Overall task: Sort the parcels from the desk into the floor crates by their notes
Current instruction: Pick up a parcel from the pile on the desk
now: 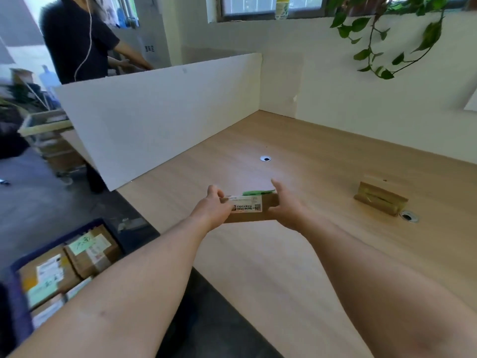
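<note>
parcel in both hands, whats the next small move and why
Probably tilt the parcel toward you: the left hand and right hand grip its ends, and the green note on top shows only edge-on, unreadable. Reading it decides whether the blue crate on the floor is right.

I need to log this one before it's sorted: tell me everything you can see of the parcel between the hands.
The parcel is a flat brown cardboard box, its long side facing the camera. A white printed label with a QR code sits on that side; a green note lies on top. The left hand grips its left end, the right hand its right end, over the wooden desk.
</note>
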The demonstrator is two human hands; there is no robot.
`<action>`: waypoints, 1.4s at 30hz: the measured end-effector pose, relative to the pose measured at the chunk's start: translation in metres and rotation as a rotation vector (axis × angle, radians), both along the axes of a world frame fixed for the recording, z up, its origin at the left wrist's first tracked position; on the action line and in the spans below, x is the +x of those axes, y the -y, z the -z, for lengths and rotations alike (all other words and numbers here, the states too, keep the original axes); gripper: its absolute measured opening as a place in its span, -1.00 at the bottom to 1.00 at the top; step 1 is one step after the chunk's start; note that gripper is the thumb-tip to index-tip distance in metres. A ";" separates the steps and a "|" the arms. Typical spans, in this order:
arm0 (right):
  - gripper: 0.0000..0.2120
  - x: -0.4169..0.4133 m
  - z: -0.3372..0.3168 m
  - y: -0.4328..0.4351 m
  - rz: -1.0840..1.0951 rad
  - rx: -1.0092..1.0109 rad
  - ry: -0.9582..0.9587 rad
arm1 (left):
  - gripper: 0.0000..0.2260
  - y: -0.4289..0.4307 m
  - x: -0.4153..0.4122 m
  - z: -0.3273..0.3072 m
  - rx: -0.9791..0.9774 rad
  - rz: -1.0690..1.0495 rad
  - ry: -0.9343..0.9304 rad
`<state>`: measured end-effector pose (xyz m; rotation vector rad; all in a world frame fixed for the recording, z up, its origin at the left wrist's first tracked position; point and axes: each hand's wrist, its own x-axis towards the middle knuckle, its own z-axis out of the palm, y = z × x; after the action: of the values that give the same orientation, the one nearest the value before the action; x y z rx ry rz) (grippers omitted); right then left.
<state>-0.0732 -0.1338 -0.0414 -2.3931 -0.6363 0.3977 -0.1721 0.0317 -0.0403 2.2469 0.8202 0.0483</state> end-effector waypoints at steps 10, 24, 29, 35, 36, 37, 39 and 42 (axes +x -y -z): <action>-0.62 -0.085 -0.003 -0.195 -0.238 0.115 -0.025 | -0.80 -0.164 -0.113 0.003 0.033 -0.337 0.039; -0.49 -0.186 0.025 -0.386 -0.419 0.004 0.107 | -0.55 -0.312 -0.249 0.038 0.041 -0.461 0.093; -0.42 -0.214 0.045 -0.421 -0.522 -0.054 0.113 | -0.58 -0.340 -0.291 0.058 -0.016 -0.479 0.046; -0.40 -0.221 0.070 -0.448 -0.634 -0.143 0.127 | -0.58 -0.349 -0.306 0.086 -0.048 -0.561 0.014; -0.40 -0.220 0.075 -0.452 -0.652 -0.155 0.126 | -0.60 -0.350 -0.306 0.092 -0.049 -0.568 0.002; -0.41 -0.218 0.080 -0.456 -0.668 -0.167 0.123 | -0.60 -0.352 -0.305 0.097 -0.044 -0.574 -0.011; -0.41 -0.213 0.091 -0.465 -0.700 -0.189 0.114 | -0.62 -0.356 -0.303 0.107 -0.039 -0.596 -0.042; -0.42 -0.202 0.109 -0.478 -0.746 -0.210 0.086 | -0.63 -0.361 -0.296 0.124 -0.072 -0.624 -0.077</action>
<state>-0.2749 0.3443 -0.1506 -2.2927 -1.5990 0.6955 -0.4678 0.3932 -0.1641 1.8565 1.5091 0.2212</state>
